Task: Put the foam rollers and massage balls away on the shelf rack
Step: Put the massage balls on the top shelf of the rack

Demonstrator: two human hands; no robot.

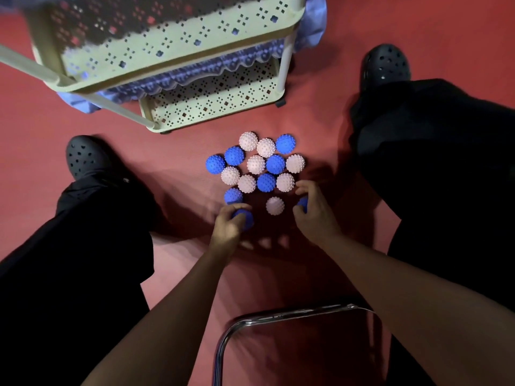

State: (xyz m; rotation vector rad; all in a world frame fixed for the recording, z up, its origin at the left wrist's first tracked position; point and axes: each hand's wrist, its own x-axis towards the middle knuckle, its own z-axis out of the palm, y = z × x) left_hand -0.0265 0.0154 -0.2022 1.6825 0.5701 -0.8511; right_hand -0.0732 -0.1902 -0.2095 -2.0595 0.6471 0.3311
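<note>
Red floor [172, 168] carrying a close cluster of spiked massage balls [255, 164], blue and pale pink mixed, most touching their neighbours; one pale pink ball [275, 205] lies just apart on the near side. Beyond the cluster stands a cream perforated shelf rack [211, 98]. A chrome chair frame [278, 319] stands nearest the viewer, two dark clogs [85, 156] to either side.

Red mat floor [334, 51] lying underfoot, shadows falling across it. Chrome tube chair frame [278, 316] standing at near edge, catching light. No wall or window showing.
</note>
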